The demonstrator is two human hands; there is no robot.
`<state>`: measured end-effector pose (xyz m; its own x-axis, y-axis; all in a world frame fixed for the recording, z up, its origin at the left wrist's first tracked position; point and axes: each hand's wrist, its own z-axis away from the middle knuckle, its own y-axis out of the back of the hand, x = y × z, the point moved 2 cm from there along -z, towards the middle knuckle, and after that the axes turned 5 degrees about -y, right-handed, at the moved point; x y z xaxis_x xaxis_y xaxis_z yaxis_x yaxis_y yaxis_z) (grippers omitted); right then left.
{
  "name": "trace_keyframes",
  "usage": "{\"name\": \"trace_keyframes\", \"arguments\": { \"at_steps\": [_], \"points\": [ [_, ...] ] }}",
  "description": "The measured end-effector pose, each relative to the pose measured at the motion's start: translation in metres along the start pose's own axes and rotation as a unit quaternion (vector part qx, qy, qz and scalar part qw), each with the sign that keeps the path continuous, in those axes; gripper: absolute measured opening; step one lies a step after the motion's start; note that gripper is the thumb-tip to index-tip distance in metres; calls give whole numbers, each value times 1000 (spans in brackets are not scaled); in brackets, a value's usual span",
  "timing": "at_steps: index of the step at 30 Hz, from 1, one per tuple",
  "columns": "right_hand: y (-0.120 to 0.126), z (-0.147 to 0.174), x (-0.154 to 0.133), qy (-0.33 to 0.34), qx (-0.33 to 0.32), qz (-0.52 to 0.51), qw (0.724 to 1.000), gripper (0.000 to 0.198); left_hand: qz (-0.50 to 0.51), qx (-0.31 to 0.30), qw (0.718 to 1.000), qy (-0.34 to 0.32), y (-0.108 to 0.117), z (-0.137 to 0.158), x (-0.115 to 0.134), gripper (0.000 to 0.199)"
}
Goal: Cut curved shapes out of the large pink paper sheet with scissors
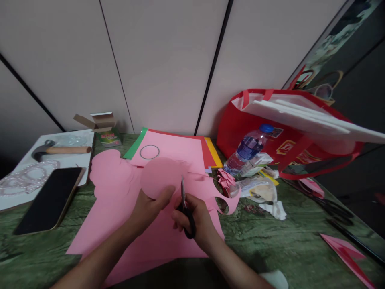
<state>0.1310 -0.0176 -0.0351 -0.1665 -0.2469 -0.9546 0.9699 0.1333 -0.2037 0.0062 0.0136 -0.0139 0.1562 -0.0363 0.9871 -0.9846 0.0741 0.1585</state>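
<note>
My left hand grips a round pink paper disc by its lower edge, thumb on top. In my right hand is a pair of scissors with black handles, blades pointing up and away beside the disc's right edge; the blades look closed. Beneath both hands lie large pink paper sheets. More cut pink discs are heaped to the left. A curved pink offcut rests to the right, near a folded pink paper flower.
Behind are coloured sheets with a thin ring on top. At left lie a phone, a hammer, bead strings and a small box. A water bottle leans by a red bag at right.
</note>
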Motion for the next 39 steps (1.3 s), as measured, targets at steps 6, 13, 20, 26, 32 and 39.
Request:
{"name": "trace_keyframes", "arguments": {
  "at_steps": [6, 13, 20, 26, 32, 39],
  "points": [
    [4, -3, 2, 31, 12, 2, 999, 24, 13, -9, 1000, -8, -1, 0, 0, 25],
    [6, -4, -2, 77, 10, 1, 997, 31, 1, -42, 999, -9, -6, 1, 0, 17],
    [6, -6, 0, 75, 8, 1, 997, 33, 2, -38, 999, -10, -5, 1, -2, 19],
    [5, -5, -1, 72, 2, -3, 997, 31, 8, -36, 999, -12, -4, 1, -2, 19],
    [5, -3, -5, 67, 4, 10, 998, 31, -1, -45, 999, -13, -4, 1, -1, 20],
    [5, -4, -1, 69, 5, 5, 998, 29, 7, -49, 998, -25, -4, 0, 1, 14]
  ]
}}
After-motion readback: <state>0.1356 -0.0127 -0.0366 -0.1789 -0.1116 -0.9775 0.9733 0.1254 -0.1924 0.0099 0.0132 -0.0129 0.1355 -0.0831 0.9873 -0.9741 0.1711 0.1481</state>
